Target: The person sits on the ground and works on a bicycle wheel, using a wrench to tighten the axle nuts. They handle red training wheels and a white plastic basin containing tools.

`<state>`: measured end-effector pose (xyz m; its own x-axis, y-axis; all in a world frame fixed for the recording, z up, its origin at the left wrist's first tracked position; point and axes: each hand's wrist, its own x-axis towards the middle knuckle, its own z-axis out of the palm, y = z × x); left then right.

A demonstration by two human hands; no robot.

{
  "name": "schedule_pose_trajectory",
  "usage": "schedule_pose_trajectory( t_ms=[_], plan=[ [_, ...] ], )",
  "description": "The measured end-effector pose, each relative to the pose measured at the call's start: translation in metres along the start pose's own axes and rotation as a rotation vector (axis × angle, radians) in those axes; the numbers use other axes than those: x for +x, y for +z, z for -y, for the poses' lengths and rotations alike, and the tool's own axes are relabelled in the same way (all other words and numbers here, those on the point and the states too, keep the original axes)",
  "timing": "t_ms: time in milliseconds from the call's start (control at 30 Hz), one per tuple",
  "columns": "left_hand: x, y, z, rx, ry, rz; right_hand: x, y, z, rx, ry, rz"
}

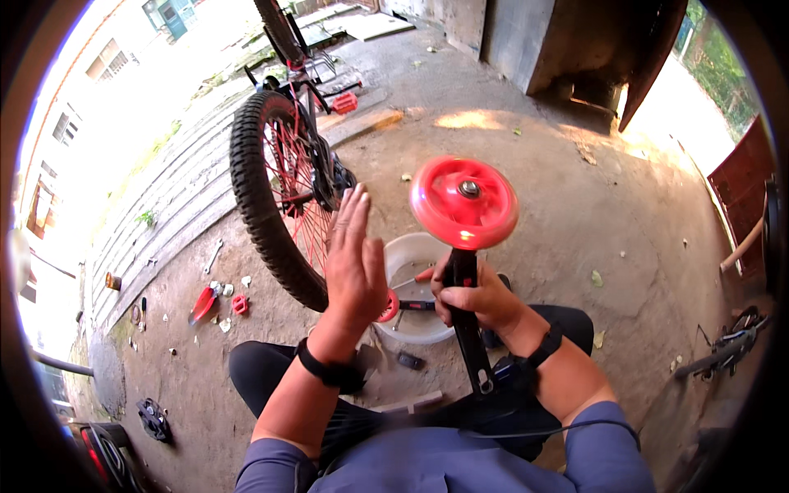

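My right hand (485, 300) is closed around a flat black bracket (472, 345), which has a slot at its lower end. At its upper end sits a translucent red training wheel (448, 209) with a metal nut at its hub. My left hand (357, 267) is raised with its fingers stretched out, holding nothing, apart from the wheel. Behind it stands a bicycle with a knobby black tyre (251, 197) and red spokes. Below and between my hands is a whitish basin (403, 246), with a second red wheel (389, 306) and black bracket (417, 305) at it, partly hidden.
On the ground to the left lie a wrench (214, 256), a red-handled tool (202, 306) and a small red part (239, 305). A small black object (411, 360) lies between my legs. Planks (156, 222) line the left side; a metal cabinet (575, 57) stands at the back.
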<state>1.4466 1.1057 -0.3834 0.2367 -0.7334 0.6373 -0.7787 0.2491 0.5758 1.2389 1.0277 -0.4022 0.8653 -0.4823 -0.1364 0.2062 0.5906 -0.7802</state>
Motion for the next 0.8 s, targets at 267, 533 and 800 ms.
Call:
schedule_pose_trajectory(
  t_ms=[267, 533, 800],
  plan=[
    [-0.005, 0.005, -0.064, 0.004, 0.504, 0.068, 0.008, 0.004, -0.013, -0.184, -0.227, -0.004],
    [0.010, 0.001, -0.018, 0.032, 0.242, -0.069, 0.000, -0.003, -0.004, 0.034, 0.029, -0.058],
    [0.014, 0.009, 0.014, 0.151, 0.050, -0.053, 0.001, 0.002, -0.004, 0.062, -0.038, 0.000]
  ],
)
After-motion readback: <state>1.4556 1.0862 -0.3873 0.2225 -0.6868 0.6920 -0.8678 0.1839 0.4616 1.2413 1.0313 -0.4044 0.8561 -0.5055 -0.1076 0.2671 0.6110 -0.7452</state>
